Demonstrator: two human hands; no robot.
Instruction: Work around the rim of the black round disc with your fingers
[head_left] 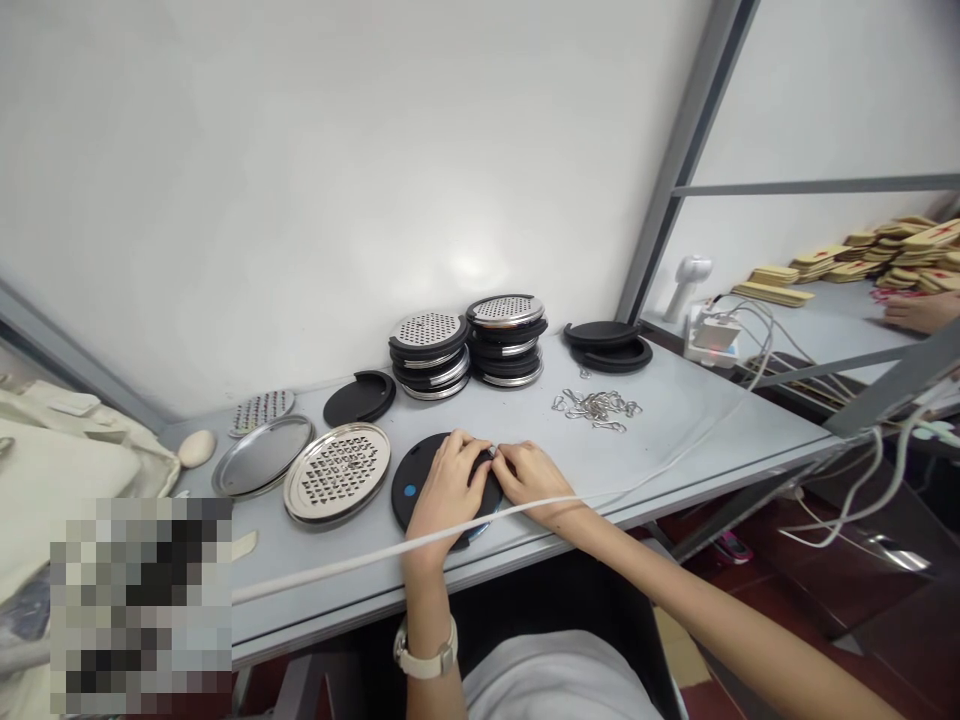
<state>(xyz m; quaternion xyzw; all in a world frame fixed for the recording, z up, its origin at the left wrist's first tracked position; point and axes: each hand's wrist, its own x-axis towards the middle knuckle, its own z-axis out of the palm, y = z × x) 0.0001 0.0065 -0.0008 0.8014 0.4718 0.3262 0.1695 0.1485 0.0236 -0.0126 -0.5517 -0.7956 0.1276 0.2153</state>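
A worker's left hand presses, fingers half-curled, on a round black holder near the table's front edge; the right hand pinches a small metal piece at its rim. Graters crowd the left side; bare tabletop lies right, below metal clips, crossed by a white cable.

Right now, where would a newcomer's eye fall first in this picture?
Probably the two stacks of black and silvery graters, at the back of the table. Next, the left hand and right hand over a black disc near the front edge. A pile of shiny hooks lies farther right.
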